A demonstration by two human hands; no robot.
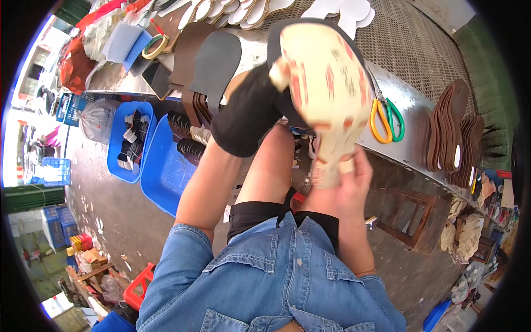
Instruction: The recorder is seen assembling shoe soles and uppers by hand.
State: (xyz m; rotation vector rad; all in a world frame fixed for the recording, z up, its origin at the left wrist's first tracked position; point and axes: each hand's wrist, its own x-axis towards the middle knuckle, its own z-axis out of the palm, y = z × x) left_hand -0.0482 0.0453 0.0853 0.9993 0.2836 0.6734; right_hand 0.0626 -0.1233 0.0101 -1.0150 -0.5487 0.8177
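A cream insole [329,72] with red printed marks is held up before me, slightly blurred, its narrow end toward me. A dark sole-shaped piece [275,47] shows behind its wide end; whether the two are joined, I cannot tell. My left hand [249,110], in a black glove with a pale-wrapped fingertip, is closed on the insole's left edge. My bare right hand [355,180], a pale wrap on one finger, pinches the narrow end. Scissors [389,119] with a yellow and a green handle lie on the metal worktop just right of the insole.
Brown insoles [445,130] stand stacked at the worktop's right end. Grey [217,63] and brown sole pieces [185,52] lie at left, near a tape roll [155,47]. White insoles [238,11] fill the back. Two blue tubs [166,171] and a red stool [138,288] are at lower left.
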